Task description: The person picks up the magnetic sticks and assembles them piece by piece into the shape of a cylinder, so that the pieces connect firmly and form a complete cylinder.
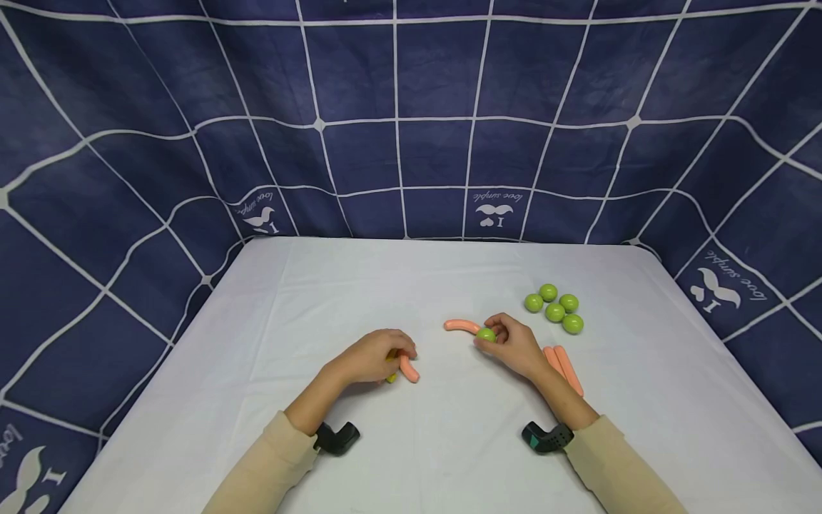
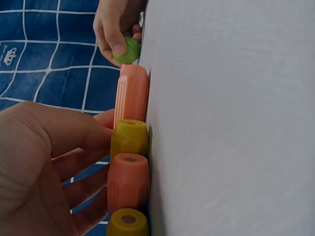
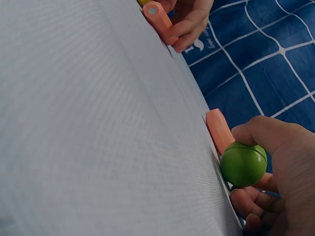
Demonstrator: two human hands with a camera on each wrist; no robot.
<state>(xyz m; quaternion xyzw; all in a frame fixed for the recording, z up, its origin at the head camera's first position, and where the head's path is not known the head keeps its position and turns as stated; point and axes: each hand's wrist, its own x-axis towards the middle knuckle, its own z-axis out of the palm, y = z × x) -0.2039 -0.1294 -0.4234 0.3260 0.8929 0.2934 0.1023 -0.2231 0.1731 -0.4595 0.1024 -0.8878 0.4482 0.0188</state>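
Right hand (image 1: pixel 514 345) grasps a green ball (image 1: pixel 486 335) in a pinch of thumb and bent fingers, low over the white-covered worktop (image 1: pixel 443 457). Left hand (image 1: pixel 374 355) has its fingers bent over a row of sticks, touching them; whether it grips any, I cannot tell. Both forearms angle inward, palms turned toward each other.

At the left hand's fingertips lies a short pink stick (image 1: pixel 409 370); along its palm side come a yellow stick (image 2: pixel 129 140), a middle pink stick (image 2: pixel 128 184) and a second yellow stick (image 2: pixel 127 228). In the head view that hand blocks much of this row. Just left of the right hand, a curved pink stick (image 1: pixel 459 325) ends at the ball. Beyond that hand sit five green balls (image 1: pixel 555 312); a pair of pink sticks (image 1: pixel 568 370) lies beside its wrist, partly hidden by the arm.
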